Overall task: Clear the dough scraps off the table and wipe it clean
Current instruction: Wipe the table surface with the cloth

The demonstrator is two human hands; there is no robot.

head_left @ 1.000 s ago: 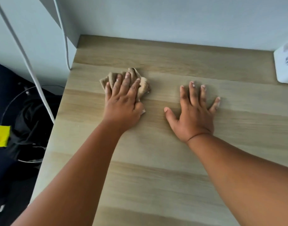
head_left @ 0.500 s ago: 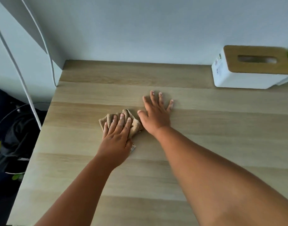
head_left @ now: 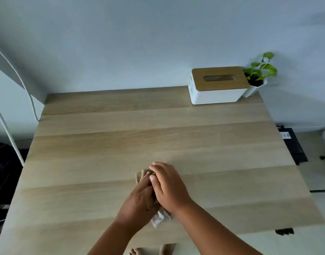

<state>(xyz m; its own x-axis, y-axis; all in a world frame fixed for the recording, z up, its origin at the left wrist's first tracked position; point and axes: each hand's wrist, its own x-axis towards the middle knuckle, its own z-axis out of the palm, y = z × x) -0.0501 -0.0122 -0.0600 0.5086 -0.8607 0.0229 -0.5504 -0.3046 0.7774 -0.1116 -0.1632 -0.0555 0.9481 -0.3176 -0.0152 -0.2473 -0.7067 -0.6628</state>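
On the light wooden table (head_left: 121, 144), near its front middle, both my hands are bunched together around a tan cloth (head_left: 160, 219). My left hand (head_left: 137, 201) grips the cloth, whose ends stick out beyond the fingers and below the palm. My right hand (head_left: 169, 186) lies over the left hand's fingers, its own fingers curled over the cloth's far end. No dough scraps show on the tabletop.
A white tissue box with a wooden lid (head_left: 218, 89) stands at the back right, with a small potted plant (head_left: 257, 78) behind it. White cables (head_left: 11, 140) hang at the left. A black device (head_left: 294, 146) lies on the floor right of the table.
My left hand has dragged the cloth from the back left toward the front middle. My right hand left the tabletop and closed over the cloth. The view has pulled back.
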